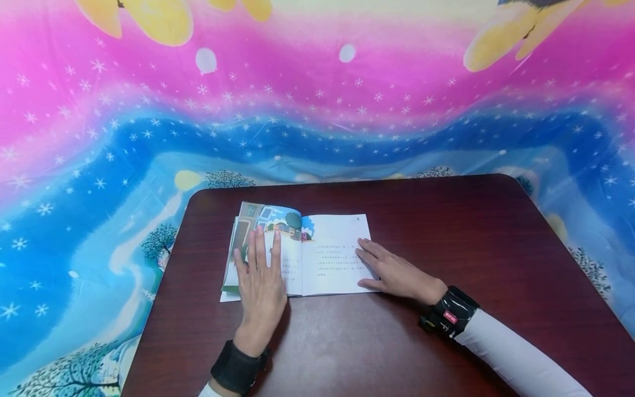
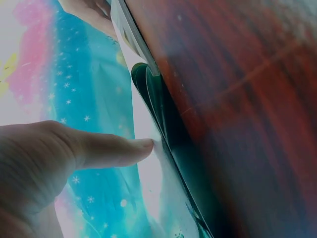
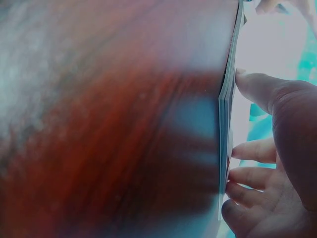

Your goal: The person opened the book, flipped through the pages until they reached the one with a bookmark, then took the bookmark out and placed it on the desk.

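An open picture book (image 1: 333, 231) lies on the table, a coloured picture across the top of its left page and lines of text on the white right page. My left hand (image 1: 262, 286) rests on the left page with its fingers straight and pointing away from me. In the left wrist view, the thumb (image 2: 114, 148) touches the page, which bulges up near the spine. Along the book's right edge, my right hand (image 1: 399, 274) rests with its fingers extended on the page margin. The right wrist view shows its thumb (image 3: 262, 89) on the page above the stacked page edges (image 3: 225, 124).
The dark red-brown table (image 1: 446, 220) has rounded far corners. Behind and beside it hangs a pink and blue cloth (image 1: 317, 110) with snowflakes and trees. Black bands (image 1: 451, 311) circle both wrists. Beneath the left page, more leaves (image 1: 239, 237) fan out at the left.
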Tool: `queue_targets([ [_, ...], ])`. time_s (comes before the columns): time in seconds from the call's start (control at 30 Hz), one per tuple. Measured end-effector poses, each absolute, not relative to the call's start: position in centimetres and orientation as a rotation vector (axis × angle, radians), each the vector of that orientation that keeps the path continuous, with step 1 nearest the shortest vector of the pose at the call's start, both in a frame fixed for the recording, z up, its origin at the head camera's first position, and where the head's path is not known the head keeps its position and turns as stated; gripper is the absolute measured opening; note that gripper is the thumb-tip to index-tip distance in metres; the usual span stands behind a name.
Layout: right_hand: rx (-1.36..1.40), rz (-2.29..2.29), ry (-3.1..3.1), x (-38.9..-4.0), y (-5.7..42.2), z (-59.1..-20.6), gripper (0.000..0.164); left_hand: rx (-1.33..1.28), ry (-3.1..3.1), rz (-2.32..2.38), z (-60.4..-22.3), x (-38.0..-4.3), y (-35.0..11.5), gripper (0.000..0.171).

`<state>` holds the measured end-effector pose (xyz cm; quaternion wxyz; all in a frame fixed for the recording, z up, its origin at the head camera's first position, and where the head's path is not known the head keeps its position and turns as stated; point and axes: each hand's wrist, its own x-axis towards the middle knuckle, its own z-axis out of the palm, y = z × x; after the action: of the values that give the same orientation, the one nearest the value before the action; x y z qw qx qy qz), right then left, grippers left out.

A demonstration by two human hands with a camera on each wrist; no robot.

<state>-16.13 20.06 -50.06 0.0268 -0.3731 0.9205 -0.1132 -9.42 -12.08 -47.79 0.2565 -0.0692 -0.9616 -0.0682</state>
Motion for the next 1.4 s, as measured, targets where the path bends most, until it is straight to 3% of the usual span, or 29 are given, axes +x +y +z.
queue_targets([
  [0.2,-1.144,-0.343,2.839,-16.1,20.0,-49.9,0.083,-0.212,-2.743,-0.155,-47.9,-9.3,-12.0,0.109],
  [0.5,-1.136,-0.345,2.829,-16.2,20.1,-49.9,0.084,-0.309,-2.952,-0.141,-48.2,-8.7,-11.8,0.075],
  [0.77,-1.143,-0.350,2.791,-16.3,20.4,-49.5,0.086,-0.344,-2.982,-0.184,-48.6,-8.4,-11.8,0.058],
  [1.4,-1.151,-0.447,2.676,-16.8,21.1,-49.1,0.087,-0.279,-3.133,-0.365,-48.7,-8.1,-11.5,0.070],
])
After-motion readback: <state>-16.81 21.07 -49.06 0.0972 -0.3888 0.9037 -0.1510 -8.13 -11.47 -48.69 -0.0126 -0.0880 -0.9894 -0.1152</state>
